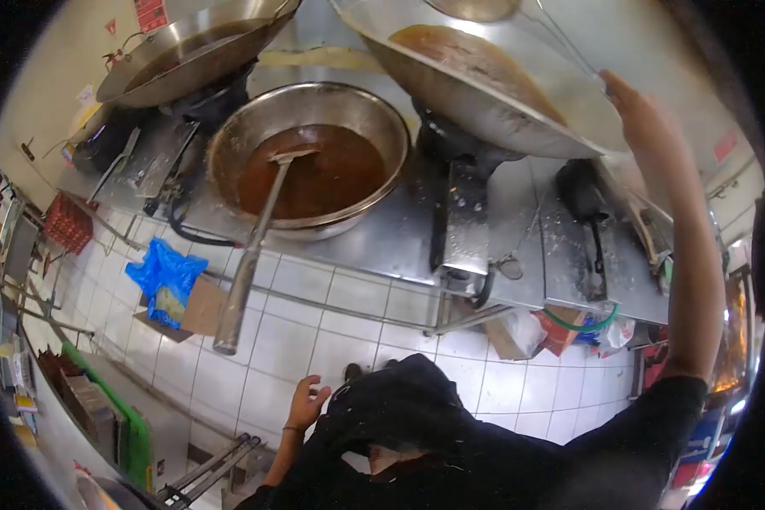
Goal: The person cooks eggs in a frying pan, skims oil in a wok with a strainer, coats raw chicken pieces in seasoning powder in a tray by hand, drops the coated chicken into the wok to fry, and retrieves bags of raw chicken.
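The round-headed skimmer point(474, 7) is up over the far part of the right-hand wok point(476, 98), its head cut by the top edge of the view. Its thin handle has its long axis slanting from the right hand point(627, 100) forward and to the left, away from the person, and partly leaves the view before reaching the head. The right fingers are closed around the near end of the handle, with the arm stretched far forward. Below the head, brown liquid point(476, 58) lies in the wok, which looks tilted in this wide view.

The left hand point(306, 403) is low beside the person's dark clothing, its fingers loosely curled and spread apart, above the tiled floor point(357, 344).

Left of that wok, a large steel basin point(314, 223) of reddish-brown liquid sits on the steel worktop point(365, 255). A long-handled paddle point(262, 225) leans in it, blade in the liquid, handle pointing over the rim toward the person. Farther left stands a second wok point(217, 66). A blue plastic bag point(163, 272) sits in a cardboard box point(204, 308) lower down.
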A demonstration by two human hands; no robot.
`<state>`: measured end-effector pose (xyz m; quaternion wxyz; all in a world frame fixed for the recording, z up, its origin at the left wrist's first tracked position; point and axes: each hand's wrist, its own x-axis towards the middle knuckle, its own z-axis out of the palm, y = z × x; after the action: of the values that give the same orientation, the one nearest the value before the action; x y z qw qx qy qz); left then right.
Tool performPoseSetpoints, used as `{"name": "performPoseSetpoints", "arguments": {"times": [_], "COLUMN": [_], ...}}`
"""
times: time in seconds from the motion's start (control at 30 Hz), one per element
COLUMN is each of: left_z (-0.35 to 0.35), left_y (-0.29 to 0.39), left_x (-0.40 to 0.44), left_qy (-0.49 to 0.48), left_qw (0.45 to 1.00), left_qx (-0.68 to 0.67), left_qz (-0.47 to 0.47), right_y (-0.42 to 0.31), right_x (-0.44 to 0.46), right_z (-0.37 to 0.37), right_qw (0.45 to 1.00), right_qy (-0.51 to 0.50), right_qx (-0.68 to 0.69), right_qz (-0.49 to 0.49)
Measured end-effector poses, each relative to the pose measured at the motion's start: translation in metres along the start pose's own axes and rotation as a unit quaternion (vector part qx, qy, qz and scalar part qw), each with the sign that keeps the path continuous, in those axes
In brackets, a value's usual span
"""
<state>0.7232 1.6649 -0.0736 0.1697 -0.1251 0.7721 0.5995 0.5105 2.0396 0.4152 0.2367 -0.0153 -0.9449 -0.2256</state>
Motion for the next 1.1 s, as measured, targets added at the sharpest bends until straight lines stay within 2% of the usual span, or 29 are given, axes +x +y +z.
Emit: {"name": "performPoseSetpoints", "arguments": {"times": [0.07, 0.27, 0.37, 0.43, 0.5, 0.57, 0.63, 0.7, 0.8, 0.9, 1.1], "left_z": [0.004, 0.02, 0.029, 0.033, 0.033, 0.035, 0.036, 0.038, 0.039, 0.038, 0.023], "left_y": [-0.012, -0.045, -0.049, -0.052, -0.095, -0.163, -0.128, -0.118, -0.122, -0.133, -0.158], "left_x": [0.005, 0.02, 0.017, 0.019, 0.022, 0.031, 0.008, -0.002, -0.018, -0.027, -0.041], "left_qy": [0.018, 0.071, 0.075, 0.09, 0.09, 0.088, 0.113, 0.102, 0.07, 0.044, 0.006], "left_qw": [1.0, 0.994, 0.996, 0.994, 0.993, 0.991, 0.987, 0.985, 0.981, 0.975, 0.969], "left_qx": [-0.007, -0.062, -0.047, 0.0, -0.016, -0.06, -0.007, 0.036, 0.087, 0.125, 0.189], "left_qz": [-0.023, -0.049, -0.016, -0.069, -0.077, -0.081, -0.115, -0.134, -0.159, -0.175, -0.162], "right_y": [0.044, 0.094, 0.112, 0.127, 0.138, 0.138, 0.119, 0.094, 0.07, 0.05, 0.017], "right_x": [0.025, 0.053, 0.067, 0.072, 0.08, 0.1, 0.109, 0.112, 0.119, 0.116, 0.101], "right_z": [0.032, 0.072, 0.085, 0.099, 0.113, 0.125, 0.124, 0.115, 0.114, 0.098, 0.074], "right_qw": [0.997, 0.984, 0.974, 0.978, 0.978, 0.922, 0.881, 0.877, 0.882, 0.875, 0.829], "right_qy": [-0.063, -0.117, -0.167, -0.154, -0.164, -0.355, -0.459, -0.478, -0.458, -0.43, -0.431], "right_qx": [-0.043, -0.086, -0.101, -0.108, -0.116, -0.152, -0.103, 0.024, 0.108, 0.215, 0.351], "right_qz": [0.006, 0.102, 0.112, 0.093, 0.063, -0.011, -0.048, -0.043, -0.016, -0.059, -0.057]}}
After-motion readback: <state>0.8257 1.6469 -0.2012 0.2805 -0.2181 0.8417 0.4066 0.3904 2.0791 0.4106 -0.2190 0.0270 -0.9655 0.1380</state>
